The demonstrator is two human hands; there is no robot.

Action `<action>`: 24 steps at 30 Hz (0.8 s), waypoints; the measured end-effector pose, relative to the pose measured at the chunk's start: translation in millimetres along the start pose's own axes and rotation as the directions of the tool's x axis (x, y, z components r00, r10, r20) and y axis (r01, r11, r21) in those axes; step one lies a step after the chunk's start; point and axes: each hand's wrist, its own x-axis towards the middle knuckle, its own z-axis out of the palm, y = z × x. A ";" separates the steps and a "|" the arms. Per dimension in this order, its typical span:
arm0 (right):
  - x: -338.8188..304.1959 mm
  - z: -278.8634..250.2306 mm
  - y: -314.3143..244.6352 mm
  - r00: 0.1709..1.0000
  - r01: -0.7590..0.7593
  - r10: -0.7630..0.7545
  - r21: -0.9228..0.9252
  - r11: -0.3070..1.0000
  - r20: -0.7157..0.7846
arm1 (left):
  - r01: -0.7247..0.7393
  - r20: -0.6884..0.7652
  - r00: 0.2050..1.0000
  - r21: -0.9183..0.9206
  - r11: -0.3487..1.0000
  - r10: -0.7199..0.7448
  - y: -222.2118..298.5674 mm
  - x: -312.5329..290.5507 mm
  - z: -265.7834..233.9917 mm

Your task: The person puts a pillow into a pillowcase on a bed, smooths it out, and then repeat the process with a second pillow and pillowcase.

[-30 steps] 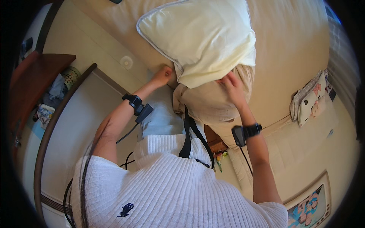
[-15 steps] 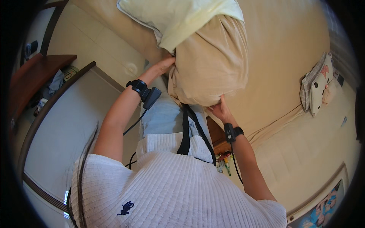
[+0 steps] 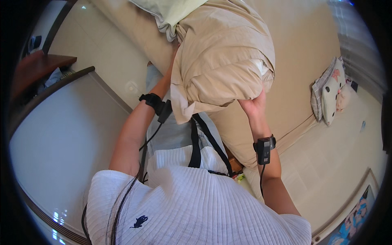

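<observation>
A plump pillow (image 3: pixel 224 53) in a loose beige pillowcase is held up in front of me, over the edge of the bed. At its near right end, my right hand (image 3: pixel 255 105) grips it from below, the fingers tucked into the cloth. A bit of white filling or inner cover (image 3: pixel 261 67) shows at the case's opening there. My left hand (image 3: pixel 176 48) is at the pillow's far left side, its fingers hidden behind the fabric. The near left edge of the case hangs down in a loose flap. A pale yellow-green pillow (image 3: pixel 173 14) lies just beyond.
Beige sheeting covers the bed (image 3: pixel 302 53). Cushions (image 3: pixel 326 94) lean against the padded headboard (image 3: pixel 302 167) at the right. To the left stand a pale footboard-like panel (image 3: pixel 61 122) with a dark rim and a reddish-brown wooden piece (image 3: pixel 49 71). Wrist devices trail cables along both forearms.
The pillow has turned, showing its case opening and white inside. My right hand has moved right and up with it. The left hand has moved farther away, and the pale pillow sits farther off.
</observation>
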 end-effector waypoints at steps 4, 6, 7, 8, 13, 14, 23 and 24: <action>-7.7 33.1 2.1 0.999 -0.010 0.011 -0.008 1.000 0.035 | 0.120 -0.112 0.987 0.040 0.992 -0.115 -39.2 -31.9 -16.7; -11.0 50.2 4.2 0.997 0.069 -0.071 -0.084 0.994 -0.016 | 0.112 -0.151 0.983 0.033 0.993 -0.106 -52.2 -20.2 -6.7; -13.0 59.1 6.0 0.992 0.113 -0.119 -0.118 0.987 -0.041 | 0.094 -0.157 0.984 0.027 0.995 -0.088 -53.6 -6.0 0.7; -14.8 67.4 8.1 0.990 0.134 -0.139 -0.135 0.982 -0.033 | 0.078 -0.171 0.982 0.017 0.997 -0.074 -55.7 8.3 7.8; -7.6 66.3 4.4 0.973 0.202 -0.227 -0.309 0.929 -0.048 | 0.044 -0.167 0.986 0.159 0.986 -0.017 -43.6 33.5 20.6; -2.4 63.0 4.1 0.979 0.178 -0.201 -0.310 0.934 -0.045 | 0.061 -0.149 0.989 0.255 0.965 -0.023 -47.1 17.6 17.3; 31.2 -1.8 -7.4 0.996 -0.048 0.002 -0.490 0.870 -0.093 | -0.045 0.496 0.842 0.457 0.889 -0.212 91.6 -137.1 8.6; 32.7 -28.7 -11.0 0.983 -0.154 0.073 -0.533 0.832 -0.171 | -0.061 0.451 0.858 0.567 0.821 -0.247 69.7 -129.8 -9.5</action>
